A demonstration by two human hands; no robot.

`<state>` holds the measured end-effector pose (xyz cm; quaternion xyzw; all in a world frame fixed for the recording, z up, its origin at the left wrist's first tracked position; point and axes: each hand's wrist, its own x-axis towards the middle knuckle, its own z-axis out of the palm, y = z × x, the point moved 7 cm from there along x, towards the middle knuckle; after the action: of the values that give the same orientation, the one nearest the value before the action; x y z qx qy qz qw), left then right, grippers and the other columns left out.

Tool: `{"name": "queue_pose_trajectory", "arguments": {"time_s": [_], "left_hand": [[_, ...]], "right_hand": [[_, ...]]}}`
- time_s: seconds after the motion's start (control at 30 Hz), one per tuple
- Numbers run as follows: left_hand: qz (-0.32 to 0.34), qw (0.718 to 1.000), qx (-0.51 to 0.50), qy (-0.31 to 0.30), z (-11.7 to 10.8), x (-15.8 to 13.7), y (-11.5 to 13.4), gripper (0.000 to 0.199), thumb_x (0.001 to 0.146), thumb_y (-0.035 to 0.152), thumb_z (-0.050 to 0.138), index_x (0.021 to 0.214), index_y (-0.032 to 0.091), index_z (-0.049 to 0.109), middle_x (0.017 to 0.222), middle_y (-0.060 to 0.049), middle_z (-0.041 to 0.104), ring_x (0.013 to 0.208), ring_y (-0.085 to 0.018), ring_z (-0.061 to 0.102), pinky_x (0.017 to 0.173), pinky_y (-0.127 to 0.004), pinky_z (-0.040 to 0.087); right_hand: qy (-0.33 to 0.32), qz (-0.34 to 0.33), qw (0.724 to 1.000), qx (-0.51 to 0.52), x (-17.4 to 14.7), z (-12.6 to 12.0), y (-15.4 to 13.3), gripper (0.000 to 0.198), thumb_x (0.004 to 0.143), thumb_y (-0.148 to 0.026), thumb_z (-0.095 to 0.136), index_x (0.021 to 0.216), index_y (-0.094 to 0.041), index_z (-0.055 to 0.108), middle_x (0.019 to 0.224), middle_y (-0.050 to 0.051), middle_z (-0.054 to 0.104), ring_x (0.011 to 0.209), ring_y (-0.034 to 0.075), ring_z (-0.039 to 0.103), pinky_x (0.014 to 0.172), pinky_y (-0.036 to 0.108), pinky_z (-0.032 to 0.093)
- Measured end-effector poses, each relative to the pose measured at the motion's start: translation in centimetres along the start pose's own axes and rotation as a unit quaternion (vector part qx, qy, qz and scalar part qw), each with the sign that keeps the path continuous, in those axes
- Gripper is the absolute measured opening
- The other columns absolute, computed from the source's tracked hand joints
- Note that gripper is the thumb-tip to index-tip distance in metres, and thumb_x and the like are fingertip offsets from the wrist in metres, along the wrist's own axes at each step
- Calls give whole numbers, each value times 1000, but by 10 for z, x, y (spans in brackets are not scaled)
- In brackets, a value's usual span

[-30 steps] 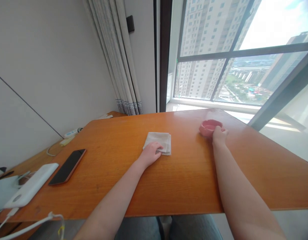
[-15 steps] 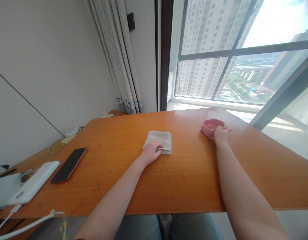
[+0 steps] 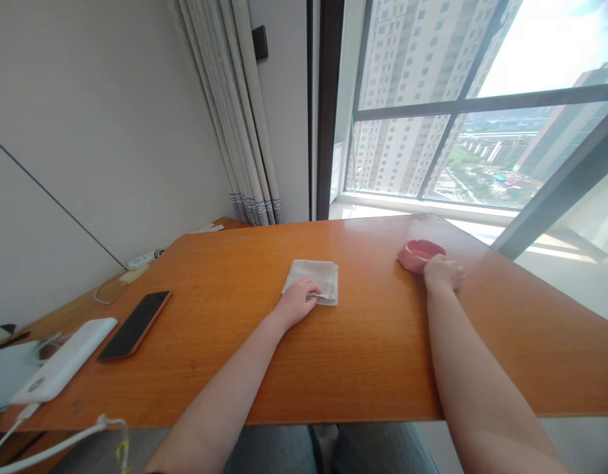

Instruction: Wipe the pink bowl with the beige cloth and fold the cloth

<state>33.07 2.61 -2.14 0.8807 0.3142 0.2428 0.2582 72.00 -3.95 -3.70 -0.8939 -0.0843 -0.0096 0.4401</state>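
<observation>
A folded pale grey cloth [image 3: 310,268] lies flat on the wooden table. My left hand [image 3: 299,297] is at its near edge, palm down, with the fingers curled over the cloth. Farther off on the right stands a pink ashtray [image 3: 416,251] with a notched rim. Close against its near right side is my right hand [image 3: 443,271], its fingers curled in and clear of the rim. That hand hides part of the ashtray's side.
A black phone [image 3: 135,326] and a white power bank [image 3: 64,361] with a cable lie at the table's left. Behind them is a power strip [image 3: 142,260] by the wall. A large window [image 3: 432,151] stands beyond the table [image 3: 225,263].
My right hand has drawn back slightly to the right and nearer, its fingers coming off the ashtray's rim. The ashtray stays in about the same place. My left hand has not moved on the cloth.
</observation>
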Motion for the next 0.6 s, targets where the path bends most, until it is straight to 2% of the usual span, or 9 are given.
{"name": "queue_pose_trajectory", "arguments": {"time_s": [0.17, 0.23, 0.27, 0.33, 0.4, 0.47, 0.5, 0.53, 0.6], "left_hand": [[4, 1000, 6, 5, 0, 1, 0, 15, 79, 17, 50, 84, 19, 64, 93, -5, 64, 92, -20, 57, 84, -32, 43], [0, 1000, 14, 12, -1, 1, 0, 13, 80, 17, 50, 83, 18, 63, 90, -5, 64, 89, -19, 57, 82, -31, 43], [-5, 1000, 17, 16, -1, 1, 0, 12, 80, 17, 50, 82, 18, 62, 89, -5, 64, 88, -19, 57, 81, -30, 43], [-21, 999, 14, 28, -1, 1, -1, 11, 81, 19, 50, 80, 18, 61, 87, -4, 63, 85, -18, 57, 78, -30, 43], [-46, 998, -7, 47, -1, 2, -6, 10, 82, 22, 51, 79, 19, 60, 83, -4, 63, 81, -17, 57, 76, -29, 44], [-82, 990, -63, 92, -6, 4, -15, 8, 81, 24, 53, 78, 19, 59, 80, -3, 62, 79, -17, 57, 74, -29, 45], [-103, 980, -107, 129, -11, 4, -21, 8, 81, 25, 54, 78, 18, 58, 79, -3, 62, 78, -17, 57, 73, -28, 45], [-125, 963, -162, 176, -17, 3, -30, 8, 81, 26, 54, 79, 18, 57, 79, -3, 62, 77, -16, 58, 73, -28, 46], [-160, 902, -285, 283, -34, -1, -52, 10, 81, 28, 53, 81, 18, 54, 80, -4, 62, 77, -15, 59, 74, -29, 47]], "right_hand": [[-12, 11, 1000, -10, -1, -1, 1, 43, 86, -30, 38, 111, -4, 60, 122, 29, 52, 118, 38, 48, 98, 52, 35], [14, 3, 1000, 9, -7, -7, -4, 45, 87, -30, 36, 117, -3, 55, 124, 29, 50, 118, 37, 47, 97, 52, 34], [40, -24, 999, 27, -12, -12, -10, 46, 87, -29, 35, 122, -3, 51, 127, 28, 49, 120, 36, 45, 98, 52, 33], [96, -139, 983, 66, -32, -24, -35, 49, 88, -27, 35, 131, -5, 42, 134, 25, 43, 126, 34, 38, 102, 50, 28], [104, -306, 942, 93, -69, -29, -69, 49, 87, -24, 38, 133, -10, 39, 139, 20, 40, 130, 28, 32, 106, 45, 22], [48, -440, 890, 110, -117, -23, -96, 44, 87, -23, 40, 129, -13, 43, 137, 16, 43, 128, 24, 34, 108, 40, 21], [4, -485, 866, 121, -142, -18, -106, 41, 87, -22, 39, 127, -14, 45, 134, 15, 46, 126, 23, 37, 107, 40, 22], [-45, -517, 845, 130, -167, -11, -112, 37, 88, -21, 38, 123, -15, 47, 129, 14, 51, 123, 23, 40, 106, 40, 24], [-188, -576, 786, 121, -220, 9, -119, 30, 88, -21, 38, 113, -16, 53, 111, 11, 60, 107, 21, 52, 97, 35, 35]]}}
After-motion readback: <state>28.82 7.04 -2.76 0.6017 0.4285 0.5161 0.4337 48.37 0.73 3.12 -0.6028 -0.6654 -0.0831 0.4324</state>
